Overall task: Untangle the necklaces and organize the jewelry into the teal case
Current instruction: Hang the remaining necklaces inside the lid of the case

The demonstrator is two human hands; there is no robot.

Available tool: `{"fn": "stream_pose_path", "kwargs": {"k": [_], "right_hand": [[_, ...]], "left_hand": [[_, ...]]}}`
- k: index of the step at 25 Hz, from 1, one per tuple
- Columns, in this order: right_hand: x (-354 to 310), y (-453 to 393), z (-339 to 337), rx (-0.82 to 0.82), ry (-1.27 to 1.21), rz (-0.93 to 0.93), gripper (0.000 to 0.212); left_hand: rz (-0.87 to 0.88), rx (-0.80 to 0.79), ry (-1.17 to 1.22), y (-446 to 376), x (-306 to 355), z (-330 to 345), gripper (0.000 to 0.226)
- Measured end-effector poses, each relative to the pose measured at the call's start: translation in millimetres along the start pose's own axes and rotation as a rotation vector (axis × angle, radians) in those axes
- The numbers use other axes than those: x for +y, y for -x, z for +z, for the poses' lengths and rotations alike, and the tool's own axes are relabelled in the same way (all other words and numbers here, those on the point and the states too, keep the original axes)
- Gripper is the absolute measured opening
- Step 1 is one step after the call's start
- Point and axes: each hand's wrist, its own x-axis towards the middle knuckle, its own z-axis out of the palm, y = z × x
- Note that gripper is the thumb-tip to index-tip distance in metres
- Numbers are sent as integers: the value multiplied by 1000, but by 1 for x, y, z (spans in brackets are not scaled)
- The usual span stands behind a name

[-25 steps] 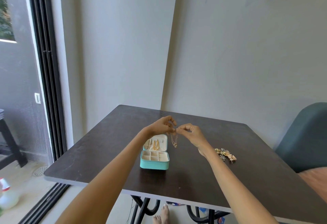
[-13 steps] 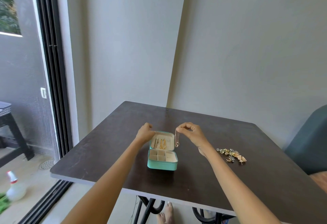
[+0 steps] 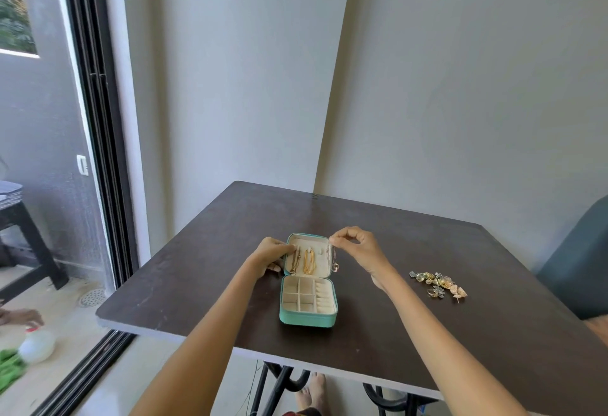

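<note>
The teal case [image 3: 307,319] lies open in the middle of the dark table [image 3: 427,343], its cream lid [image 3: 320,238] propped up. Two necklaces, a dark one [image 3: 295,263] and a gold one [image 3: 308,262], hang inside the lid. My left hand [image 3: 271,255] grips the lid's left edge, thumb on the lining. My right hand [image 3: 357,246] pinches a thin necklace [image 3: 334,262] with a small ring pendant, dangling at the lid's right edge. The tray's compartments look bare.
A heap of loose gold and grey jewelry [image 3: 439,283] lies on the table right of my right arm. A teal chair [image 3: 579,271] stands at the right. A sliding door frame [image 3: 98,152] and a balcony with a spray bottle [image 3: 36,345] are on the left.
My hands were together holding the thin necklace above the table. The left hand let go and took the lid's left edge, while the right hand carried the necklace to the lid's right side.
</note>
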Motion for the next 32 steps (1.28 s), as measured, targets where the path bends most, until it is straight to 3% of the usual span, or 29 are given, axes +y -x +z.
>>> {"fn": "stream_pose_path", "kwargs": {"k": [5, 12, 25, 32], "right_hand": [[10, 9, 9, -26, 22, 17, 6], [16, 15, 19, 30, 64, 37, 6], [-1, -8, 32, 132, 455, -99, 8], [-12, -6, 34, 226, 844, -181, 18]], "left_hand": [[173, -12, 207, 19, -19, -2, 22], [282, 9, 287, 29, -27, 3, 19], [348, -31, 370, 29, -32, 3, 20], [364, -50, 385, 28, -34, 2, 16]]}}
